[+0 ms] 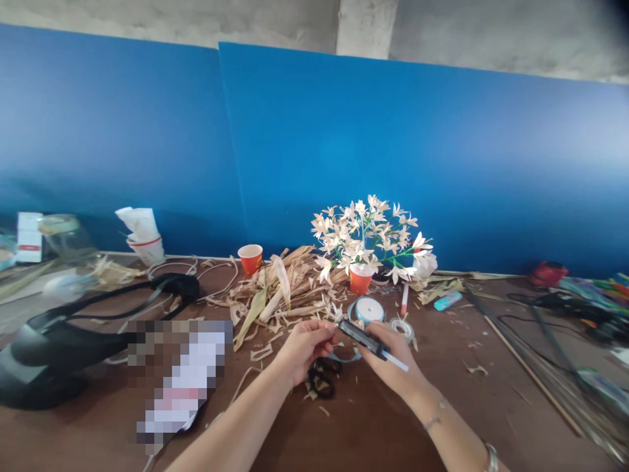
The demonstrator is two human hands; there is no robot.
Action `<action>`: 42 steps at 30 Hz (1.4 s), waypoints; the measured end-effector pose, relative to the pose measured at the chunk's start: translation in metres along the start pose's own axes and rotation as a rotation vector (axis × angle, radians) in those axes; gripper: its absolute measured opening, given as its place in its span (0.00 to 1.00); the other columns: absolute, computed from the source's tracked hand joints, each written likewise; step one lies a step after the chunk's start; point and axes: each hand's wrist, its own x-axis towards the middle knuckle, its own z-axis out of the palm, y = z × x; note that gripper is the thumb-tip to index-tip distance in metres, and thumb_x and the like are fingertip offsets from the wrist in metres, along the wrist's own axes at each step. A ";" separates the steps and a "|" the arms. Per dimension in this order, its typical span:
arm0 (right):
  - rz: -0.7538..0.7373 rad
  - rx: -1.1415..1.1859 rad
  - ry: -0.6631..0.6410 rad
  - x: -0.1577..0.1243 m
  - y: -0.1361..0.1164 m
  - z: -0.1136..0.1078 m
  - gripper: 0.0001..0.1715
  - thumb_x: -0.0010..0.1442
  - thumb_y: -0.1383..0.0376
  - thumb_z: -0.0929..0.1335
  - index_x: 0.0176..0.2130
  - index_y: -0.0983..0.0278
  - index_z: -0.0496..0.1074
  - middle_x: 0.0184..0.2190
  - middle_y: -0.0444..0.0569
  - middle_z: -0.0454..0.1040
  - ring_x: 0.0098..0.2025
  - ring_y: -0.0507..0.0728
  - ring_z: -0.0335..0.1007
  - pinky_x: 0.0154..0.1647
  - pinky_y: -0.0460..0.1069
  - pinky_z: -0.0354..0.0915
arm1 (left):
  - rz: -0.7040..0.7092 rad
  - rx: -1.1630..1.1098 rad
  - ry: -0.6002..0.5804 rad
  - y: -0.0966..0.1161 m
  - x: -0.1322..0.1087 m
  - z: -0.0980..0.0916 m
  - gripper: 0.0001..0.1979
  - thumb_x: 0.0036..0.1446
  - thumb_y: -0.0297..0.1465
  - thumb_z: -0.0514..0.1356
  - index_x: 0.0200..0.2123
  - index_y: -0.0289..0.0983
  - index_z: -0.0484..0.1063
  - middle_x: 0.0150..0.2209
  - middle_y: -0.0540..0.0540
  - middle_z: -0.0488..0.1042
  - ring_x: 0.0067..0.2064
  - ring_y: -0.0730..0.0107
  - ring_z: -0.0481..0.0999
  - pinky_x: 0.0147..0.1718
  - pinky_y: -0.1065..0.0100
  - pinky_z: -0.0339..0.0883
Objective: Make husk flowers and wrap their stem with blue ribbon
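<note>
Black and slim, a glue-gun-like tool is grasped in the curled fingers of the right hand, above the brown tabletop, and a translucent white stick is seen protruding from its rear. At its tip, the thumb and forefinger of the left hand are pinched together; what is gripped between them cannot be told. Small cream-coloured petals are seen just beyond. Behind the tool, a round white spool with a blue rim is laid, and farther back, a spray of cream flowers with green stems is held upright in a red-orange paper cup, beside which dry tan husks are heaped
</note>
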 end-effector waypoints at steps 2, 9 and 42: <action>-0.001 -0.003 0.000 0.000 0.000 -0.001 0.08 0.52 0.68 0.64 0.22 0.62 0.62 0.24 0.45 0.66 0.27 0.53 0.62 0.28 0.46 0.56 | -0.005 -0.006 -0.004 0.000 0.000 0.000 0.09 0.40 0.30 0.65 0.23 0.30 0.71 0.19 0.49 0.71 0.17 0.84 0.64 0.16 0.81 0.55; -0.013 -0.022 0.003 0.000 0.001 -0.002 0.07 0.51 0.70 0.64 0.22 0.62 0.63 0.24 0.45 0.67 0.28 0.53 0.62 0.28 0.45 0.56 | 0.002 -0.007 0.000 0.002 -0.001 0.000 0.09 0.39 0.30 0.66 0.23 0.29 0.71 0.19 0.48 0.71 0.17 0.84 0.64 0.16 0.81 0.55; -0.031 -0.106 -0.020 -0.002 0.003 -0.001 0.08 0.50 0.71 0.63 0.22 0.63 0.60 0.24 0.44 0.64 0.27 0.52 0.61 0.27 0.44 0.55 | 0.052 0.098 0.028 0.000 -0.002 0.001 0.11 0.39 0.34 0.65 0.23 0.31 0.70 0.19 0.49 0.71 0.17 0.82 0.65 0.17 0.79 0.56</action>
